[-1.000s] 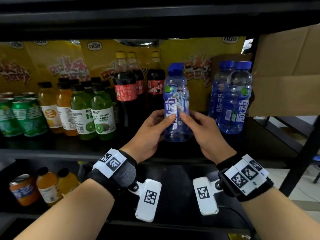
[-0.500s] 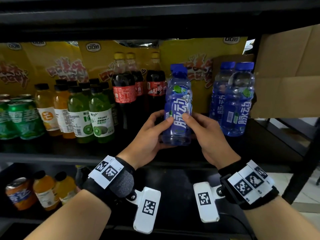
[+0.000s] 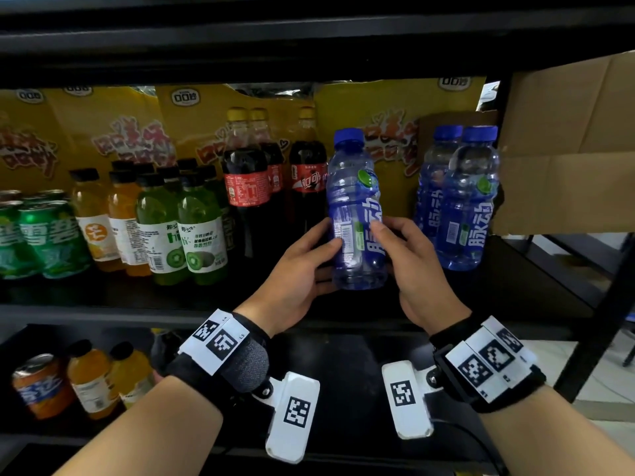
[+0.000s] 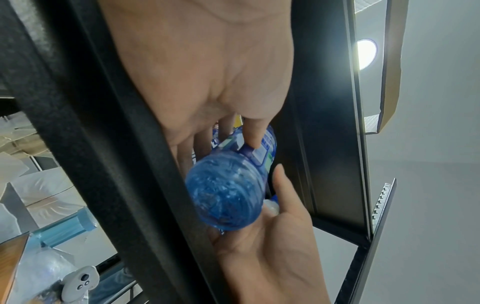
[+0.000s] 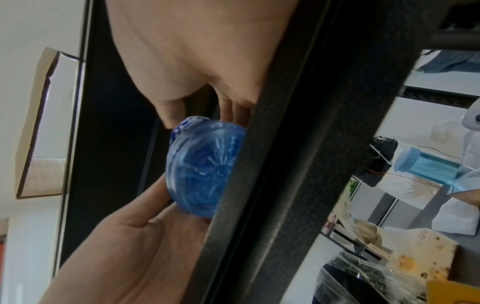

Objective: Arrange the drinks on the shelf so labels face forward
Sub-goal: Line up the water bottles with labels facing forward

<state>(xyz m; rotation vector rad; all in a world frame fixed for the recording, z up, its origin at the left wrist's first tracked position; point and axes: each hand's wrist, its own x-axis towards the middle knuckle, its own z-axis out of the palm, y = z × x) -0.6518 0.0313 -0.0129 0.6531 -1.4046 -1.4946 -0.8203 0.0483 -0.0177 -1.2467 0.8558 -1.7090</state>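
From the head camera, the blue bottle (image 3: 355, 214) stood upright between both hands over the middle shelf (image 3: 103, 312), its cap level with those of the two matching blue bottles (image 3: 462, 197) to its right. The left hand (image 3: 299, 269) curled round its lower left side, thumb on the label; the right hand (image 3: 410, 266) pinched the label's right edge. Half a second before, the big white characters had faced squarely out; now they had swung round to the right flank and the barcode panel showed in front. A second before, the label had sat at yet another angle. The bottle was evidently being spun in the fingers, and it had gone past the forward-facing position, so the turn was, by my reading, not finished. The cola bottles (image 3: 245, 187) and green kiwi bottles (image 3: 202, 228) to the left stood apart from the hands.

The left wrist camera looked up at the bottle's round blue base (image 4: 226, 191), plainly clear of the shelf. The left fingers (image 4: 253, 133) pressed the label's edge from above, while the right hand (image 4: 267, 242) cupped the base from below.

The right wrist camera showed the same base (image 5: 202, 172), half hidden by a black shelf rail (image 5: 298, 144). The right fingers (image 5: 168, 111) touched its upper rim, and the left hand (image 5: 130, 236) propped it from beneath. Whether the label faced front could not be told from here.
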